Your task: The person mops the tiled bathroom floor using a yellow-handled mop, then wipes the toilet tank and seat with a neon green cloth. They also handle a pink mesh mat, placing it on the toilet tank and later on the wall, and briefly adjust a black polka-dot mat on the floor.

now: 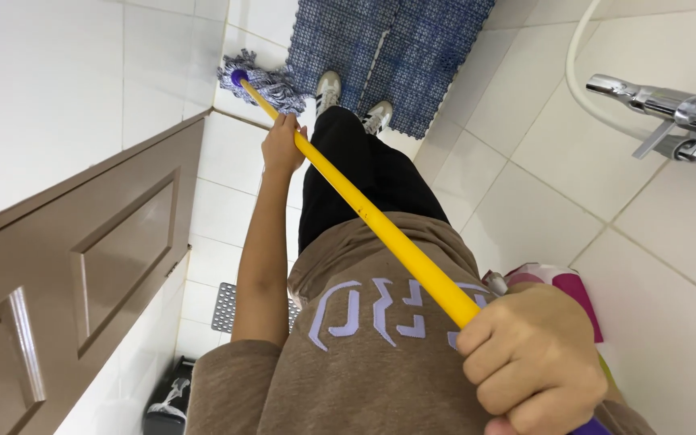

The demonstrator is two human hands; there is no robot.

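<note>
Long yellow mop handle (364, 213): runs diagonally from lower right up to a blue-and-white string mop head (261, 80), which rests on the white tiled floor (227, 209) just beside a blue woven mat (388, 48).

Right hand (529, 362): fingers wrapped fully shut around the handle's upper end.

Left hand (282, 145): fingers closed on the handle near the mop head.

Beside the handle: brown panelled door (82, 266), chrome wall tap (670, 117), white shoes (352, 101) on the mat edge.
</note>
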